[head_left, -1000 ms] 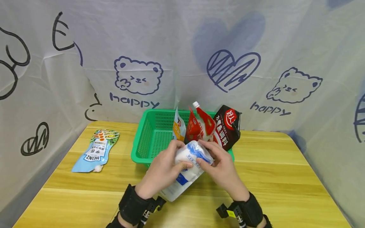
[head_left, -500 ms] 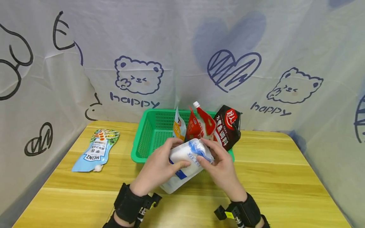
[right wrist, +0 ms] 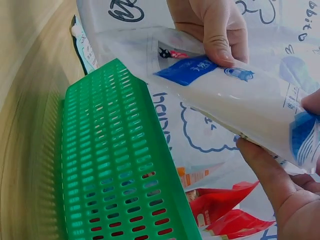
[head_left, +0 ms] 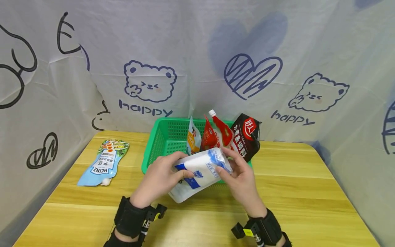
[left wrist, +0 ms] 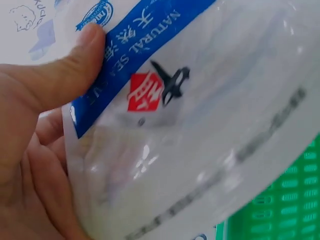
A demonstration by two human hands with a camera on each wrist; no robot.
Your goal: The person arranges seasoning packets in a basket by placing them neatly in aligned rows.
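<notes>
Both hands hold a white-and-blue bag of salt (head_left: 202, 171), tilted in front of the basket; in the left wrist view its blue band reads "NATURAL SEA" with the rest partly covered. My left hand (head_left: 163, 178) grips the bag's left side, thumb across the front. My right hand (head_left: 240, 178) pinches the bag's right end, which looks full and rounded, while the lower left part looks flatter. The right wrist view shows the bag (right wrist: 250, 95) above the green basket (right wrist: 115, 150), with the left hand (right wrist: 212, 25) at the far side and the right hand (right wrist: 280, 195) near.
The green basket (head_left: 151, 147) holds an orange-and-white pouch (head_left: 193, 139), a red packet (head_left: 210, 137), a red spouted pouch with white cap (head_left: 223, 132), and a black seasoning packet (head_left: 247, 135). A light blue Heinz pouch (head_left: 105, 164) lies left on the wooden table (head_left: 293, 192). Printed cloth (head_left: 197, 89) hangs behind.
The left hand has slid left and down along the salt bag, which has swung to lie more level, showing more of its blue band. The right hand keeps its pinch, barely moving.
</notes>
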